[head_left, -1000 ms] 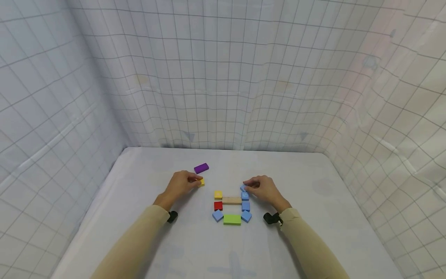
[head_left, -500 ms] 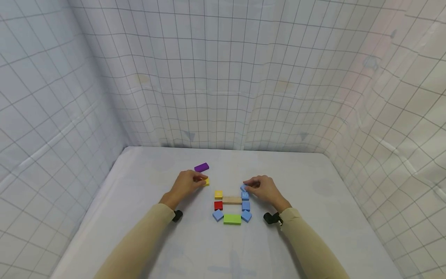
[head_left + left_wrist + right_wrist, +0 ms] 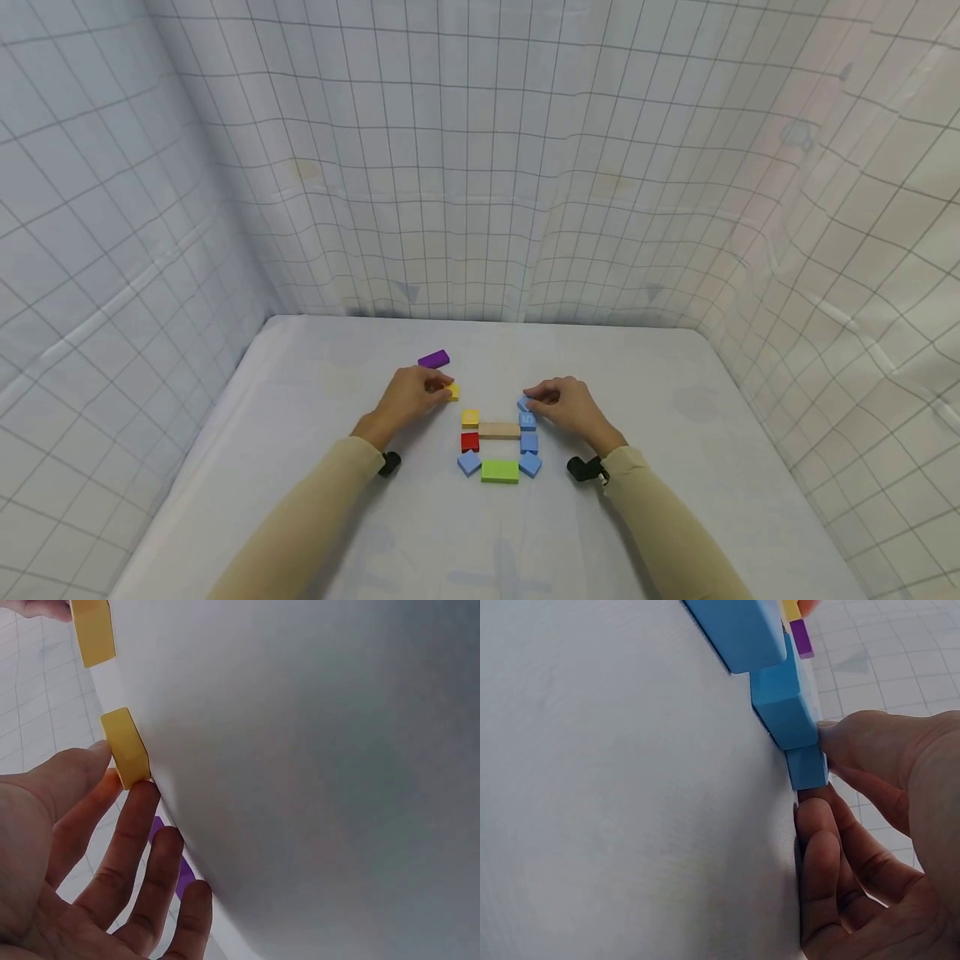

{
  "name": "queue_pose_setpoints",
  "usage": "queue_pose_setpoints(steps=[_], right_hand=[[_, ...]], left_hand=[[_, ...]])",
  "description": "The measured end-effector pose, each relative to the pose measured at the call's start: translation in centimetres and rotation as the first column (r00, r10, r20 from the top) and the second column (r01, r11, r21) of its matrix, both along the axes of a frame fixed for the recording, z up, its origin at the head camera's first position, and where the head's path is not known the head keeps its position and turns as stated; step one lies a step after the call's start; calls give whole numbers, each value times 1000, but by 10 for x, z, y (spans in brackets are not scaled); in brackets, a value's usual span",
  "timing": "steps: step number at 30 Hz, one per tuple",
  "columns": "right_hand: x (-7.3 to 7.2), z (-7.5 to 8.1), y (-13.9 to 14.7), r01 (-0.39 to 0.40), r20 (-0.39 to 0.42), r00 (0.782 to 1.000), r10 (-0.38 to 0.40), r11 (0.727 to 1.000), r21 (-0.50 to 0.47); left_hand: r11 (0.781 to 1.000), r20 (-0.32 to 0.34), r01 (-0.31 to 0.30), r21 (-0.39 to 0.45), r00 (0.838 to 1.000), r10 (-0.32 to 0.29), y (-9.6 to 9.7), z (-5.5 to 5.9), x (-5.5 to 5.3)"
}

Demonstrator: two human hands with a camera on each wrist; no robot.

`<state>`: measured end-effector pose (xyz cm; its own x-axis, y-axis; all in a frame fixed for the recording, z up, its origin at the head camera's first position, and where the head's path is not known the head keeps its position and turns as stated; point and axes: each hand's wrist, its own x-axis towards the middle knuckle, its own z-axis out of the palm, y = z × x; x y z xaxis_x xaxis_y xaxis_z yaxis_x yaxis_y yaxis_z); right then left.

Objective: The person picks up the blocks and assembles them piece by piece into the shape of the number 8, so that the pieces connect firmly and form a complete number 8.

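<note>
My left hand (image 3: 410, 395) pinches a small yellow block (image 3: 126, 748) between thumb and fingers, low over the table and up-left of the arranged blocks. Another yellow block (image 3: 470, 418) lies nearby, above a red block (image 3: 469, 442). On the right side, my right hand (image 3: 567, 407) pinches a tilted light blue block (image 3: 808, 766) at the top of a column of blue blocks (image 3: 528, 422). A wooden strip (image 3: 499, 432) spans between the yellow block and that column. Fingers partly hide both pinched blocks in the head view.
A purple block (image 3: 433, 359) lies just beyond my left hand. A green block (image 3: 500, 472) sits at the near end, between two turned blue blocks, one on the left (image 3: 469, 463) and one on the right (image 3: 530, 465). Grid-patterned curtains (image 3: 480, 167) enclose the white table (image 3: 645, 358).
My left hand has moved to the right with the yellow block, closer to the arranged blocks. The right hand stays in place on the blue block.
</note>
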<state>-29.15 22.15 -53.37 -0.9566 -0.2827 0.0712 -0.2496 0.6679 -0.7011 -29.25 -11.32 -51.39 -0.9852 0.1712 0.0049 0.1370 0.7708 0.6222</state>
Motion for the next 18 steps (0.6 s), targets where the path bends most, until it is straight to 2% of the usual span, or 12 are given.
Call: queue_pose_setpoints(steps=[6,18], right_hand=[[0,0,0,-1,4,1000,1,1000,4],[0,0,-1,9,11,1000,-9,1000,9]], left_hand=[[1000,9,18,2,1000,-18,6,2,0],[999,-23,53,8,998,-52,17,-2,-2]])
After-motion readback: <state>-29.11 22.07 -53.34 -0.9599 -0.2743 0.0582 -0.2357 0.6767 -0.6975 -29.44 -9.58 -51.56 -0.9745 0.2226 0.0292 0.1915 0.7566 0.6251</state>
